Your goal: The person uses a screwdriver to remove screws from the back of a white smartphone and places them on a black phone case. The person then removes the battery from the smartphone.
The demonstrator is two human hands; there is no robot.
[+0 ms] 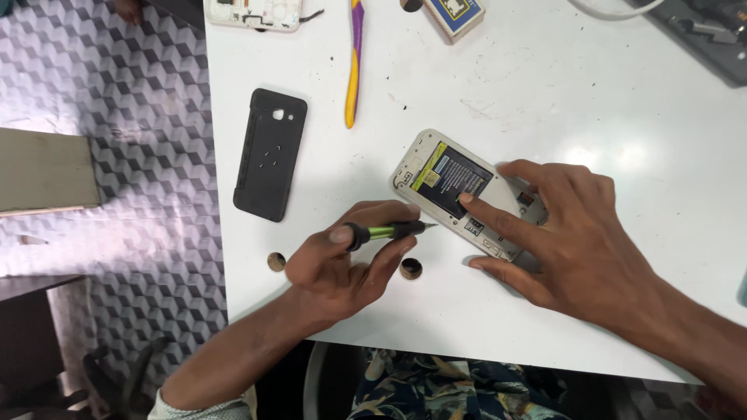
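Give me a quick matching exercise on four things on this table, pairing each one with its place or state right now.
Things:
1. green-handled screwdriver
2. opened phone
3. black phone cover
4. yellow and purple pry tool

Places or states:
A. lying alone, left of the phone, touched by no hand
B. held in the left hand, tip at the phone's edge
C. at the table's far edge, pointing toward the person
D. pinned flat by the right hand

Pairs: 1-B, 2-D, 3-A, 4-C
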